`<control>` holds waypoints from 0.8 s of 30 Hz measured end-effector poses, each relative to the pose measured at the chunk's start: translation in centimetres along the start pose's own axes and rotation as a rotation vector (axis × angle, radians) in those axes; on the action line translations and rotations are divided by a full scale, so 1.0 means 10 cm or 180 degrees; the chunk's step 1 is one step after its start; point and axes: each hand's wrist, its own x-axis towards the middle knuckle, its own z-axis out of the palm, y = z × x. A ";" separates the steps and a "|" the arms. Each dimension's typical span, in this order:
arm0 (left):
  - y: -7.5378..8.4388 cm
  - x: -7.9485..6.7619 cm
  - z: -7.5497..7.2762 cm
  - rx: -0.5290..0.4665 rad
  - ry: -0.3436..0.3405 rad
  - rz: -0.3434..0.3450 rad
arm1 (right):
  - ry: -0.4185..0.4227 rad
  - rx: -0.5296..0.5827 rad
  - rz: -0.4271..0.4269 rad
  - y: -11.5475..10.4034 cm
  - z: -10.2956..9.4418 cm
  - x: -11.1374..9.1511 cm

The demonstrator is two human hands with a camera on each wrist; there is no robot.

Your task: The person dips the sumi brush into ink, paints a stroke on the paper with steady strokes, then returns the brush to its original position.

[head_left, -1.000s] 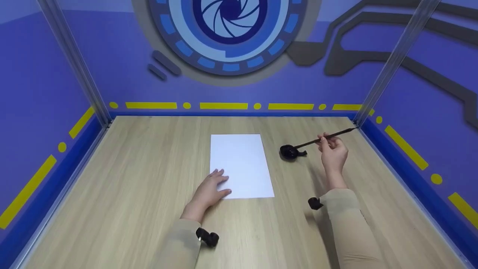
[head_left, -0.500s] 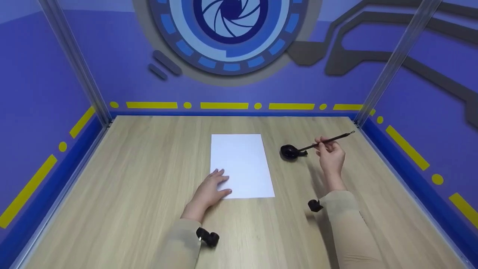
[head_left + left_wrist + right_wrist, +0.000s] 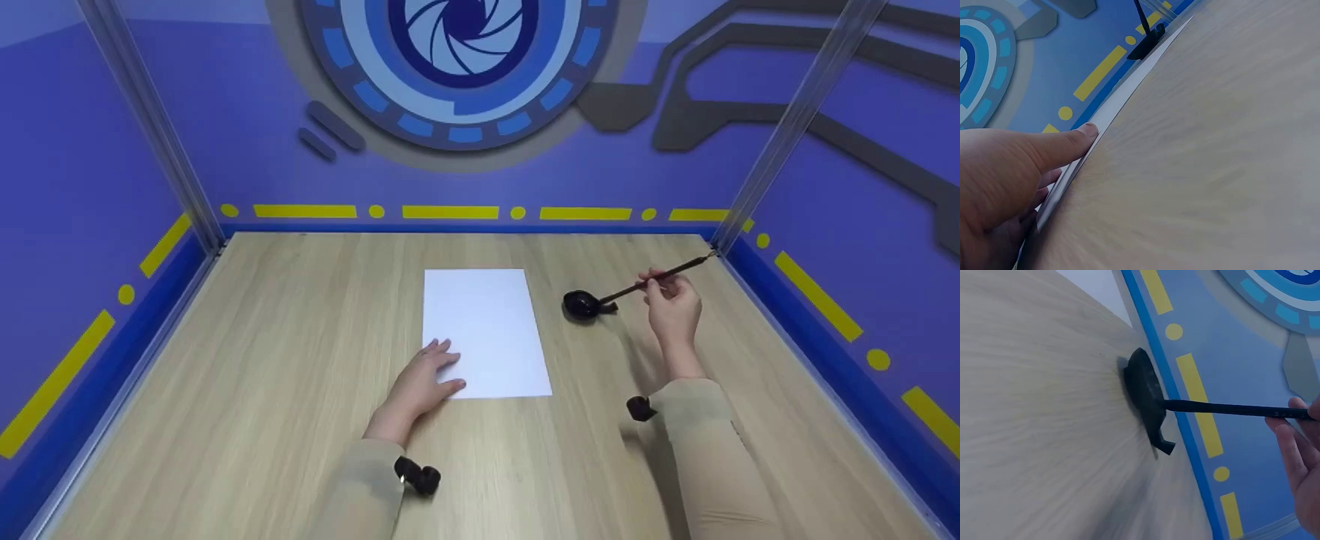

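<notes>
My left hand [image 3: 415, 384] rests with spread fingers on the lower left part of a white sheet of paper [image 3: 491, 322]. In the left wrist view its thumb [image 3: 1064, 151] lies on the paper's near edge. My right hand [image 3: 673, 315] pinches the dark shaft of a writing brush [image 3: 624, 291], which has a small hanging loop at its upper end. The brush slants down leftward into a small black dish [image 3: 580, 305] with a short curved handle, right of the paper. Its bristles are hidden inside the dish in the right wrist view, where the brush [image 3: 1224, 408] enters the dish [image 3: 1141, 385].
A light wooden tabletop [image 3: 300, 337] carries everything. Blue walls [image 3: 465, 187] with yellow marks enclose its back and sides, and metal posts [image 3: 787, 135] stand at the far corners. Small black devices [image 3: 418, 476] are strapped at both wrists.
My right hand dips left with the brush at a flatter angle, then comes back slightly right with the brush's upper end raised. The left hand, paper and dish stay in place.
</notes>
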 end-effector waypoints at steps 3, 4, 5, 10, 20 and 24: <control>0.00 0.00 0.00 0.0005 -0.0001 0.0015 | 0.0222 0.0063 0.0026 -0.02 0.00 0.02; 0.00 0.00 0.00 0.0006 -0.0001 0.0016 | 0.0288 0.0093 0.0053 -0.01 0.00 0.03; 0.00 0.00 0.00 0.0006 -0.0003 0.0015 | 0.0345 0.0150 0.0089 0.00 0.01 0.04; 0.01 0.00 0.00 -0.0006 -0.0009 -0.0014 | 0.0480 0.0429 0.0316 0.06 0.03 0.04; 0.00 -0.01 0.00 -0.0039 0.0007 -0.0007 | 0.0645 0.0682 0.0703 0.22 0.08 0.03; 0.00 -0.01 0.00 -0.0030 0.0012 0.0002 | 0.0644 0.0669 0.0731 0.24 0.07 0.03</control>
